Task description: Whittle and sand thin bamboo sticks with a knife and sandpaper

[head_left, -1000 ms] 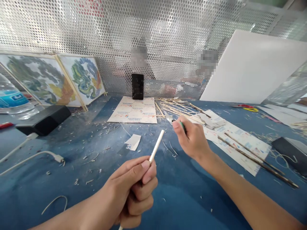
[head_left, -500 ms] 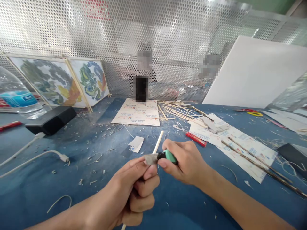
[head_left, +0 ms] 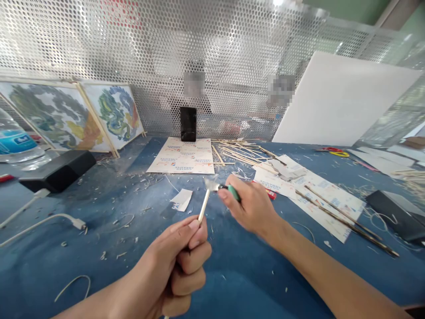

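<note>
A thin pale wooden stick (head_left: 204, 206) is gripped in my left hand (head_left: 184, 261), its upper end pointing up and away and its lower end showing below the fist. My right hand (head_left: 254, 204) is closed on the green and black handle of a knife (head_left: 233, 192). The knife's blade, blurred, points left and lies at the stick's upper end. Just left of the stick, a small piece of printed paper (head_left: 182, 200) rests on the blue table (head_left: 245, 283), among shavings.
A black phone (head_left: 188, 124) stands behind a printed sheet (head_left: 182, 155). Thin sticks (head_left: 242, 153) lie right of it, near more sheets and scissors (head_left: 337, 153). Painted panels (head_left: 113, 113), a bottle (head_left: 18, 144) and a black box (head_left: 59, 170) are left. A white board (head_left: 341, 102) leans right.
The knife has moved from beside my left thumb up along the stick to its far end. My right hand has shifted slightly up. The view has turned a little to the right.
</note>
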Action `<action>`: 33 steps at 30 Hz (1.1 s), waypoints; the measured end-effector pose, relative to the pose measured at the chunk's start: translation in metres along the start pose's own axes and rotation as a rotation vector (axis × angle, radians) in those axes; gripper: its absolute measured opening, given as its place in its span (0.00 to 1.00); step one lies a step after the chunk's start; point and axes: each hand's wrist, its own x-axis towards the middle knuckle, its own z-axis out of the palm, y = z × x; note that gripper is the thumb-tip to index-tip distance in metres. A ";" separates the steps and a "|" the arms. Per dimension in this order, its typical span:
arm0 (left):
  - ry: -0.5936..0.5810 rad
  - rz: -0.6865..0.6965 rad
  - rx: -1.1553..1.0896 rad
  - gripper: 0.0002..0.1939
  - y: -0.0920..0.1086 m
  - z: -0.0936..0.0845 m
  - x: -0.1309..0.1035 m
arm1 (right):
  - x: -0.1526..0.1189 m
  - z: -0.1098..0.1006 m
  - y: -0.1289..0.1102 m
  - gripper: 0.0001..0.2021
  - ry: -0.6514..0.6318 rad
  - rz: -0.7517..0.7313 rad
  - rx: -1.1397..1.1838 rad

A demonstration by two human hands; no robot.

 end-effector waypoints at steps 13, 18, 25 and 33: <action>0.074 0.099 0.021 0.19 0.002 -0.002 0.005 | -0.006 -0.001 -0.016 0.22 -0.153 -0.161 0.107; 0.088 0.092 0.020 0.21 -0.003 -0.002 0.007 | -0.007 0.000 -0.016 0.23 -0.105 -0.130 0.019; 0.011 0.078 0.112 0.20 -0.007 0.002 0.005 | 0.009 -0.009 0.022 0.22 0.086 0.141 0.048; 0.189 0.258 0.199 0.18 -0.006 -0.003 0.017 | -0.005 -0.006 -0.013 0.20 -0.183 -0.078 0.178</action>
